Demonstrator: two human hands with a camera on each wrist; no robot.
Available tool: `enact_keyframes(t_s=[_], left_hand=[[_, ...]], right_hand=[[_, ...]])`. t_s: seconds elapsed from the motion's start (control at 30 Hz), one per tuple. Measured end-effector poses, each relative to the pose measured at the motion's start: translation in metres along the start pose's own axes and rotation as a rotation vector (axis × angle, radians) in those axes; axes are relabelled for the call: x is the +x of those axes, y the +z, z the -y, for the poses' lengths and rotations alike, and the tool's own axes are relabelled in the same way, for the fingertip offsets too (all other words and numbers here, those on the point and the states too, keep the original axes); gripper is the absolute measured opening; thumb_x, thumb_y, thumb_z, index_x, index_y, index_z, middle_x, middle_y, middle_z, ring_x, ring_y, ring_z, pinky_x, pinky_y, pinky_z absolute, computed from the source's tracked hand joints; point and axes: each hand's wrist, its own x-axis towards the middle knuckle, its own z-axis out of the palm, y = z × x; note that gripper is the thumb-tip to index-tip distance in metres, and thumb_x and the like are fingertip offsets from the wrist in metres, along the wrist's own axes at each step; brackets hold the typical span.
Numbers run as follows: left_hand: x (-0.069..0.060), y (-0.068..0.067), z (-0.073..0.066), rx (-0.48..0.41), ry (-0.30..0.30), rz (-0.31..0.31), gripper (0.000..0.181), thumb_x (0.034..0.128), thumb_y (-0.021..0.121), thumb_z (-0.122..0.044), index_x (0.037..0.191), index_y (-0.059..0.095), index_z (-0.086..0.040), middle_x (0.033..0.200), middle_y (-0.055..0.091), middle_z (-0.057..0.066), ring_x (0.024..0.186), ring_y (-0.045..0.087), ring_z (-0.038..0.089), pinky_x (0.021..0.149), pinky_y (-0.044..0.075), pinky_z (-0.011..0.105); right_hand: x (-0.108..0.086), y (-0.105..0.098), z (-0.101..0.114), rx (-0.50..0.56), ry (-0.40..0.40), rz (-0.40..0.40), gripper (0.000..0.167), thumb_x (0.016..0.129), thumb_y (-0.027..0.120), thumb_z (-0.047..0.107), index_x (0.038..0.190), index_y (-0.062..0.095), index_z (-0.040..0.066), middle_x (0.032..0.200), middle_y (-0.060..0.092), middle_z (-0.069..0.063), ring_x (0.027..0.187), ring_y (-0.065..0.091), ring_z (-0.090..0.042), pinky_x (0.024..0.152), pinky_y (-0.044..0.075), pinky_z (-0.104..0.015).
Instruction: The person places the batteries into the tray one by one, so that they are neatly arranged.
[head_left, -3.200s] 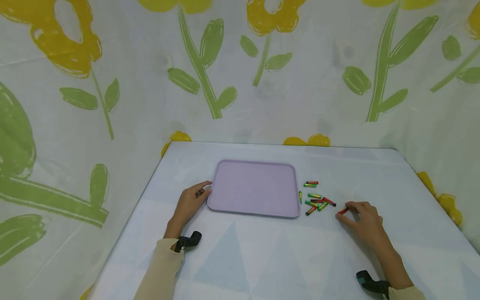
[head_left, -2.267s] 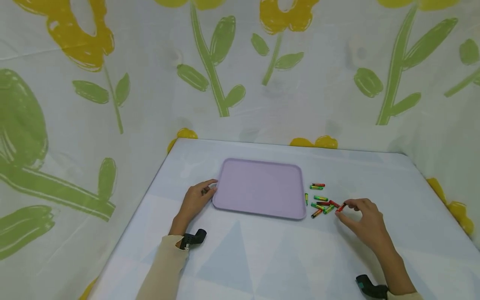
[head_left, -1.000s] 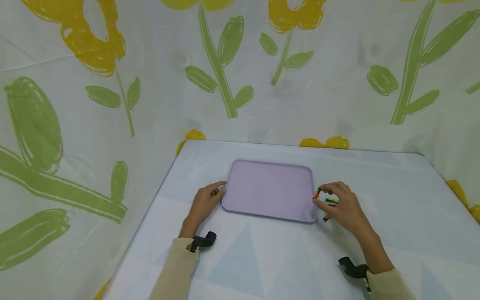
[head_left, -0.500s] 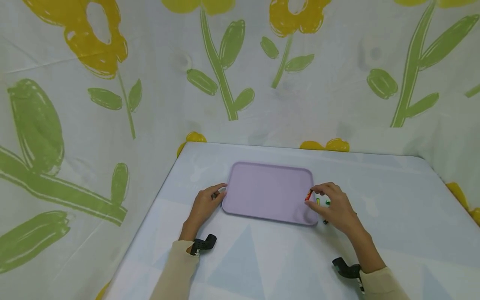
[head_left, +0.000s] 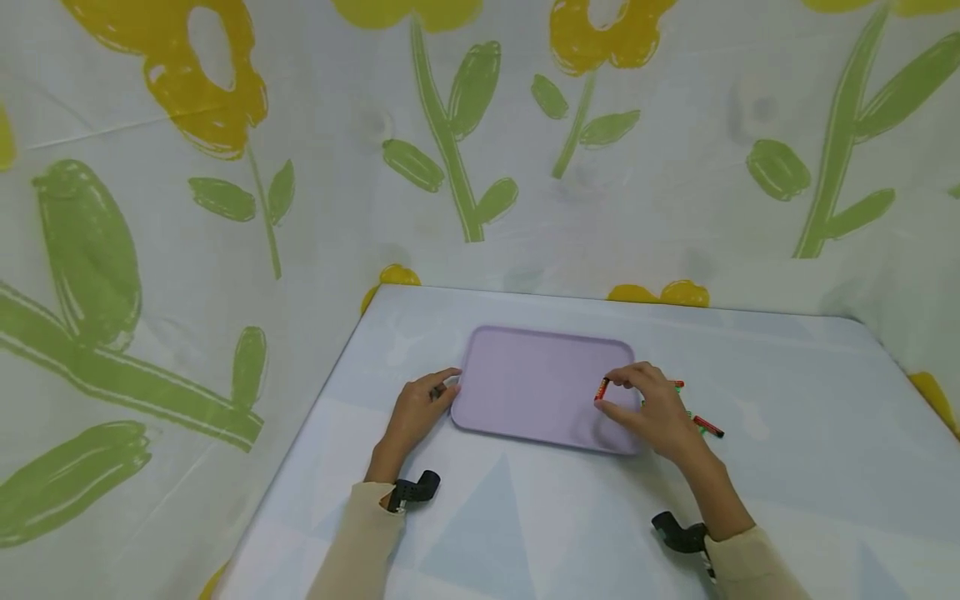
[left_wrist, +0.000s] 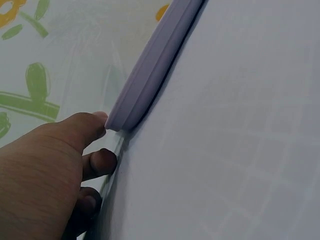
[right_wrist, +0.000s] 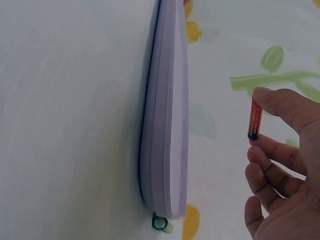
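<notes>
My right hand point(head_left: 660, 414) pinches a red battery point(head_left: 602, 389) with a dark end between thumb and fingertips, above the right part of a lilac tray point(head_left: 525, 375). In the right wrist view the battery point(right_wrist: 255, 119) stands nearly upright between thumb and finger, apart from the tray's side wall point(right_wrist: 162, 125). My left hand point(head_left: 415, 412) rests at the tray's left edge with relaxed fingers. Its thumb touches the rim in the left wrist view, and it grips nothing. Several red and green batteries point(head_left: 708, 427) lie on the table right of the tray, partly hidden by the right hand.
A pale table point(head_left: 465, 508) with light blue triangles lies under everything. Flower-printed cloth point(head_left: 322, 208) hangs behind and beside it. One green battery's end point(right_wrist: 160, 223) shows beside the tray's corner in the right wrist view. Each wrist wears a black camera mount point(head_left: 678, 533).
The right hand has lifted the red battery from the table by the other batteries and carried it left over the tray. The left hand has stayed at the tray's left edge.
</notes>
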Motion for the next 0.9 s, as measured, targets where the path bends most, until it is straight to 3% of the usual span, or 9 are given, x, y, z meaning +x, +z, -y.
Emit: enact_keyframes(t_s=[0.27,0.43,0.6,0.9], left_hand=[[0.000,-0.002,-0.007,0.013,0.001,-0.001,0.031,0.0963,0.069,-0.023,0.127,0.071,-0.018,0.078,0.062,-0.006,0.067,0.052,0.011,0.062,0.044,0.030],[0.000,-0.006,-0.009,0.015,0.025,-0.007,0.031,0.0962,0.069,-0.022,0.127,0.070,-0.017,0.077,0.063,-0.006,0.066,0.051,0.011,0.061,0.043,0.029],[-0.003,-0.010,-0.013,0.008,0.012,-0.004,0.031,0.0957,0.070,-0.020,0.127,0.071,-0.015,0.077,0.063,-0.005,0.066,0.051,0.011,0.061,0.043,0.029],[-0.003,0.000,-0.006,-0.004,0.010,-0.008,0.030,0.0961,0.070,-0.023,0.126,0.071,-0.017,0.077,0.063,-0.007,0.067,0.052,0.010,0.062,0.044,0.029]], right_hand=[[0.007,0.008,0.006,-0.009,-0.011,-0.004,0.040,0.083,0.085,0.025,0.116,0.069,0.009,0.110,0.061,-0.007,0.103,0.054,-0.026,0.086,0.050,-0.052],[0.013,0.015,0.013,0.006,0.012,0.021,0.042,0.084,0.084,0.028,0.118,0.068,0.009,0.111,0.060,-0.007,0.105,0.053,-0.028,0.088,0.047,-0.052],[0.019,0.021,0.019,0.030,0.000,0.034,0.040,0.083,0.084,0.025,0.117,0.068,0.009,0.111,0.060,-0.005,0.105,0.054,-0.030,0.090,0.045,-0.050],[0.024,0.028,0.019,0.046,-0.047,0.040,0.039,0.083,0.084,0.020,0.116,0.069,0.008,0.111,0.061,-0.010,0.103,0.055,-0.032,0.086,0.047,-0.052]])
